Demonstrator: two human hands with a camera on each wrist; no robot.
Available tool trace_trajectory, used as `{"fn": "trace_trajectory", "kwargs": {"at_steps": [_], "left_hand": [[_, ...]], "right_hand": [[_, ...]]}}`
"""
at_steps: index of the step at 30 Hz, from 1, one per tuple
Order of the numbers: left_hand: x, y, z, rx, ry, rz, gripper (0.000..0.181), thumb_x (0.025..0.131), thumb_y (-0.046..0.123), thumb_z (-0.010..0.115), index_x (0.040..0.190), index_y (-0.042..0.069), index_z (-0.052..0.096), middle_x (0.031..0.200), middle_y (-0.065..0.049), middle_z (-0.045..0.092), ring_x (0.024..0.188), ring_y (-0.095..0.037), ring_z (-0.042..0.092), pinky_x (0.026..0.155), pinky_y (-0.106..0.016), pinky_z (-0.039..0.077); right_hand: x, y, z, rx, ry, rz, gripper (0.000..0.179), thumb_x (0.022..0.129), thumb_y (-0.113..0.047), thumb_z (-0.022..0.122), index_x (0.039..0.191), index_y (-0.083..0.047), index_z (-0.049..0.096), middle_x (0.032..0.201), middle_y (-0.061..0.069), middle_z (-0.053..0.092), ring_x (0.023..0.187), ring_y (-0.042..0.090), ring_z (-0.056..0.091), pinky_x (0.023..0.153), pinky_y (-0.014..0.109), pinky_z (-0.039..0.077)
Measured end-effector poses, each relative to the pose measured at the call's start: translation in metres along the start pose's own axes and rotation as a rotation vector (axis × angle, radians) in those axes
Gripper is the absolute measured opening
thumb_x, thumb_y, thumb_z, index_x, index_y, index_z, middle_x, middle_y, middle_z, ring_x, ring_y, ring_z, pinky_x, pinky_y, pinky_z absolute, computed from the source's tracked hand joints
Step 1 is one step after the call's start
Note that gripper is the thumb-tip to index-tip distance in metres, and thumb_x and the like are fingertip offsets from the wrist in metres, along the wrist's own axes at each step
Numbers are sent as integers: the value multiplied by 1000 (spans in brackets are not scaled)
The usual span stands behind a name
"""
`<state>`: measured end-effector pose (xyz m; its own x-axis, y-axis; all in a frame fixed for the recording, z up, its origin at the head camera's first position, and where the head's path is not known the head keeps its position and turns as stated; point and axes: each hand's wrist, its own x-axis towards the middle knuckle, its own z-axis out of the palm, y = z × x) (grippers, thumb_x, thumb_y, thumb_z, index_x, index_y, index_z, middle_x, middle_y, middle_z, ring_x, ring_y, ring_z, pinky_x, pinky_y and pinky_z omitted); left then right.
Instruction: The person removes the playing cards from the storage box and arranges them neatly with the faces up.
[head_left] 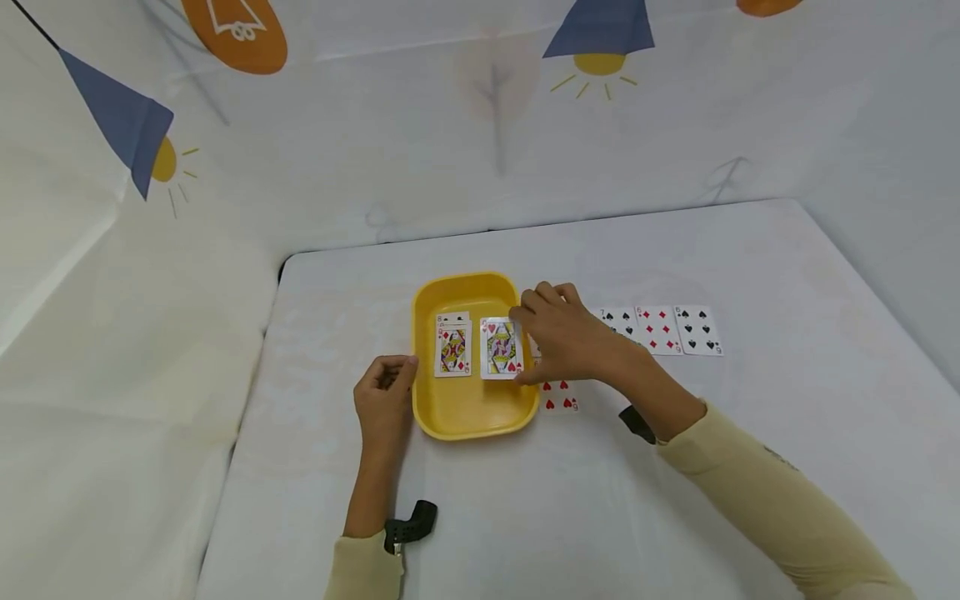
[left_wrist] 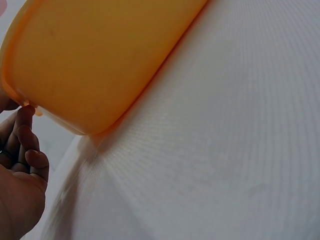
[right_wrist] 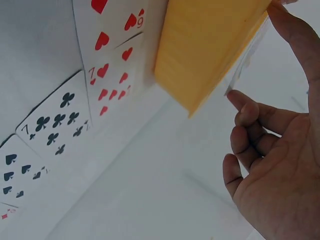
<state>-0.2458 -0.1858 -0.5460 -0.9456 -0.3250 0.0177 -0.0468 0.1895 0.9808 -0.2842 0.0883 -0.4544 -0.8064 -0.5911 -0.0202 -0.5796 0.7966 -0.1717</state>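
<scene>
My left hand (head_left: 384, 400) pinches the left rim of a yellow tray (head_left: 465, 421), thumb and finger at its edge, as the left wrist view shows too. Inside the tray, a small pile of cards topped by the queen of diamonds (head_left: 453, 350) lies on the left, with an eight peeking out behind. To its right is a queen of hearts (head_left: 500, 347). My right hand (head_left: 566, 337) reaches over the tray's right rim and holds this card at its right corners, between thumb and fingers. In the right wrist view, only a thin card edge (right_wrist: 245, 62) shows beyond the tray wall.
Face-up cards lie right of the tray: the six of hearts (head_left: 560, 400), seven of spades (head_left: 617, 318), six of diamonds (head_left: 658, 331) and six of spades (head_left: 698, 331). The right wrist view also shows a seven of clubs (right_wrist: 55, 120) and seven of hearts (right_wrist: 112, 82).
</scene>
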Motion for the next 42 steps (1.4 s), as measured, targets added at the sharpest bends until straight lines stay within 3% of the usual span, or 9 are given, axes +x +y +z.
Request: {"fn": "trace_trajectory", "kwargs": {"at_steps": [12,19,30,42], "left_hand": [[1,-2,-1,-28,6,26,24,91,32,75,96,8,72,88,-8,66,78,-22,58,65,-21,49],[0,-1,1,3,7,19,22,92,30,73,97,9,72,89,-8,66,78,-22,58,64,-20,49],[0,-3,0,18,21,17,27,92,35,74,97,8,72,89,-7,66,76,-21,59,64,-19,51],[1,-2,0,3,16,18,22,92,30,74,97,8,72,87,-8,66,74,-20,58,64,-20,52]], "right_hand": [[-36,28,-3,30,44,5,88,67,-58,87,131,-5,59,115,7,53,113,26,40,97,49,28],[-55,42,2,39,42,24,86,68,-58,86,130,-6,59,114,6,53,114,26,40,97,52,30],[-74,57,13,71,32,42,84,68,-54,88,130,-6,59,115,6,53,114,25,39,98,51,28],[-91,69,27,66,18,65,82,67,-52,89,129,-7,59,115,5,53,112,25,40,92,48,30]]}}
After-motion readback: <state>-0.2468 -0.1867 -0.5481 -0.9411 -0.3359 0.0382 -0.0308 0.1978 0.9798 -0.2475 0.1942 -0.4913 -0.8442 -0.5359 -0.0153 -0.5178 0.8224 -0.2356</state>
